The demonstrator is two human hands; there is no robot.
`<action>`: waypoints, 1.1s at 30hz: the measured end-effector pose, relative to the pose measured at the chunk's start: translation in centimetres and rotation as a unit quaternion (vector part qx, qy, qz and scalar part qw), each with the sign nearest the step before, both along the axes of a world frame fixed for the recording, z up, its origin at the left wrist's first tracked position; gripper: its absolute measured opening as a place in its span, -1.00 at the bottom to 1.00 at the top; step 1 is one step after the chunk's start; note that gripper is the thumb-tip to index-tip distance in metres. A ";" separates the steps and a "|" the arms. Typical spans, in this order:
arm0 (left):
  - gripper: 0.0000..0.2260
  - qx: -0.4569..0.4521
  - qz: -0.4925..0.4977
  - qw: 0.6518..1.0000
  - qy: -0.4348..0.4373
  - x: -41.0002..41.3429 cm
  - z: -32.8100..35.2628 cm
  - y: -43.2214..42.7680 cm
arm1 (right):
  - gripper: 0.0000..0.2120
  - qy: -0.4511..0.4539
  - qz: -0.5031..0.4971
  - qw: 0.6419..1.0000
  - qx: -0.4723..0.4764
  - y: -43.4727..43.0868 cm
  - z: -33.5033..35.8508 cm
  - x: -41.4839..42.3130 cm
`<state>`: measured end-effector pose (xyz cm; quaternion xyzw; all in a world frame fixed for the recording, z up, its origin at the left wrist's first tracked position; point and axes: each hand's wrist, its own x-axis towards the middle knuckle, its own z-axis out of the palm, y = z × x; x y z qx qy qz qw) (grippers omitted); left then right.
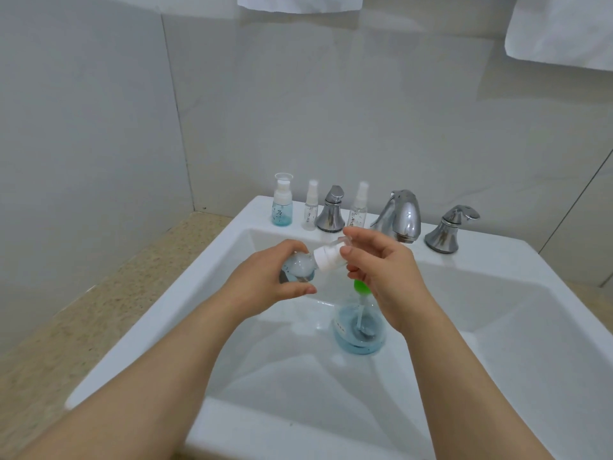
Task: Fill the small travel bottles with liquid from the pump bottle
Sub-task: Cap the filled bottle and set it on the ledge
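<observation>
Over the sink basin my left hand (265, 277) grips a small clear travel bottle (68, 267) tilted on its side, its white cap (96, 257) pointing right. My right hand (384, 270) pinches that white cap between thumb and fingers. Below my right hand, in the basin, stands the pump bottle (360, 330) with blue liquid and a green pump head (361, 287), partly hidden by my palm. On the sink's back ledge stand a travel bottle with blue liquid (282, 205) and two slim clear spray bottles (311, 207) (358, 207).
A white sink (497, 327) with a chrome spout (399, 215) and two chrome handles (331, 210) (447, 229) on the back ledge. A speckled countertop (83, 310) lies to the left. White towels (560, 31) hang on the tiled wall above.
</observation>
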<state>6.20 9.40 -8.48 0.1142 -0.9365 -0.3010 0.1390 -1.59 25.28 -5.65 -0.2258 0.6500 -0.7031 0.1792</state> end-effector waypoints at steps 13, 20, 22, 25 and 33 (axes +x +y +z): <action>-0.55 -0.082 -0.001 0.996 -0.020 0.1 0.4 0.6 | -0.90 -0.024 0.039 0.997 0.069 0.8 0.0 -0.9; -0.55 -0.048 -0.010 0.999 -0.023 0.0 0.2 0.9 | -0.47 0.165 -0.089 0.931 0.312 -0.2 0.0 -0.1; -0.56 -0.035 -0.008 0.999 -0.015 -0.1 0.1 0.9 | -0.72 0.125 -0.037 0.966 0.222 0.1 0.3 0.0; -0.55 -0.034 -0.006 0.999 -0.010 -0.1 0.1 0.8 | -0.78 0.039 0.072 0.990 0.116 0.5 0.5 -0.4; -0.55 -0.015 -0.007 1.000 0.013 0.0 0.0 0.8 | -0.60 0.084 -0.029 0.978 0.189 -0.7 -0.3 0.0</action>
